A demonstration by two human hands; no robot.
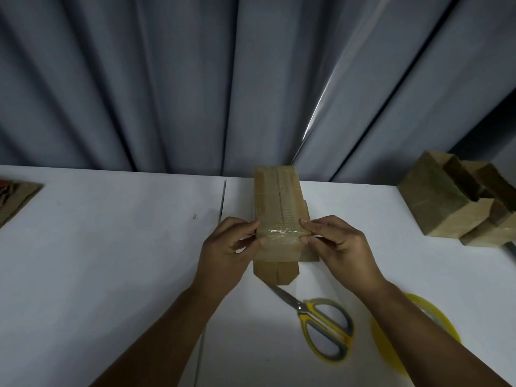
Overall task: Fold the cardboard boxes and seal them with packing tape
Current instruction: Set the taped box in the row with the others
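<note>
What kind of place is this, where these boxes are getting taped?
Likely a small indoor packing station: a white table against a grey curtain, cardboard boxes grouped at the right, scissors and a tape roll near the held box.

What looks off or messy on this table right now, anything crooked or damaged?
The tape strip across the box, which the left hand and right hand grip, looks wrinkled rather than flat. The near-end flaps stick out unfolded. Nothing looks spilled or torn.
</note>
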